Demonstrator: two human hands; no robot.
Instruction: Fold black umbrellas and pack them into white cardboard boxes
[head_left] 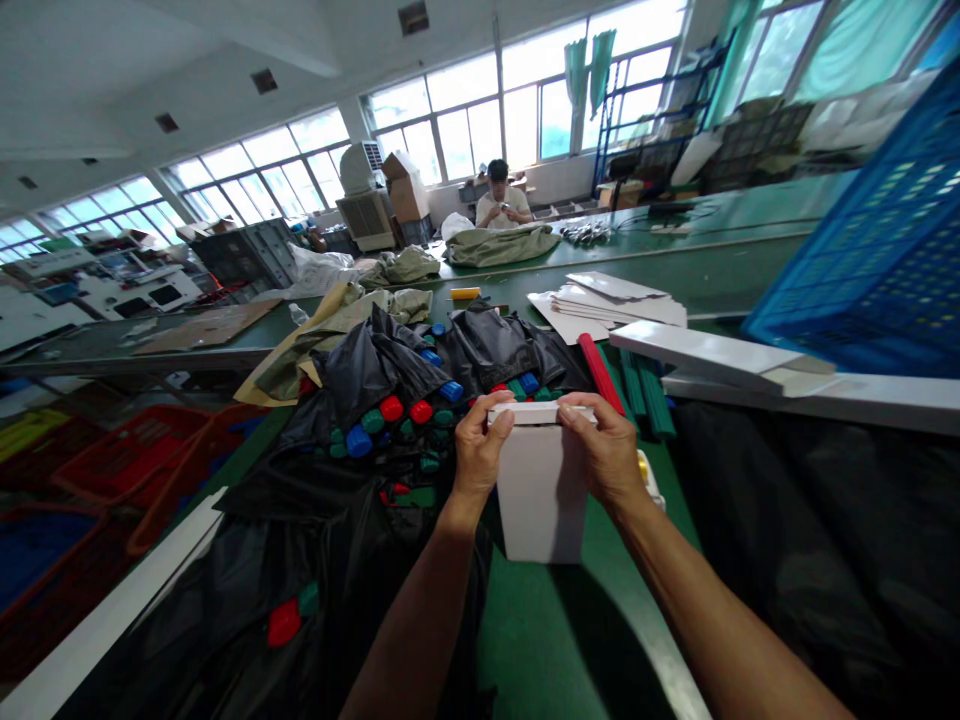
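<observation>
Head view: both hands on a white box [541,490] standing upright on the green table [570,640], just in front of the body. Left hand [478,450] curled round the box's upper left edge, thumb pressing on the top flap. Right hand [606,450] mirrors it on the upper right edge, fingers wrapped, thumb on top. Neither hand is spread; both are closed in a grip on the box.

Step in hand looks like pressing the top flap shut. To do it well: keep thumbs level so the flap seats square, squeeze the side walls evenly, keep the base flat on the table so the box doesn't tip.

Behind the box, black plastic bags [390,370] hold red, green and blue caps [391,408], near but not touching. Red and green rods [626,385] lie just beyond the right hand. Small yellow-white item beside the right wrist, possibly a tape dispenser — mostly hidden. Flat white cartons [720,355] stacked to the right, blue crate [877,260] above them. Another person [502,200] sits far back.
</observation>
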